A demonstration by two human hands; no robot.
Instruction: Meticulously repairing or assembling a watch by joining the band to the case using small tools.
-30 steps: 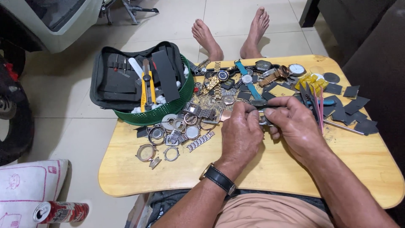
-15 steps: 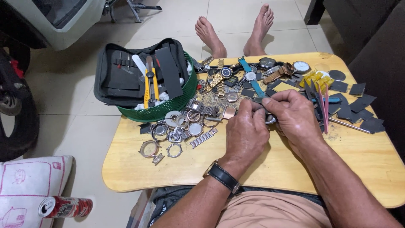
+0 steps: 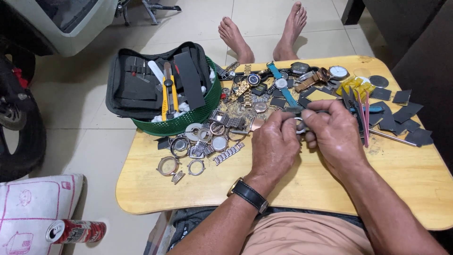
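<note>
Hands at centre frame, together over wooden table [image 3: 330,189]: left hand [image 3: 273,144] and right hand [image 3: 335,134] pinched on small metal watch part [image 3: 298,123], mostly hidden between fingertips. Probably light, stiff, slippery; best gripped by its edges. Green basket [image 3: 188,120], upper left, holding open black tool case [image 3: 141,80] with yellow-handled tool [image 3: 168,97]. Loose watch cases [image 3: 198,141] beside basket.

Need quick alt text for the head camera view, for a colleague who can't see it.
Seen from above, a person's left hand and right hand meet over a small metal watch part at the middle of a low wooden table. Loose watches, bezel rings and dark pads cover the tabletop, and a green basket holding a black tool case sits at its left corner.
</note>
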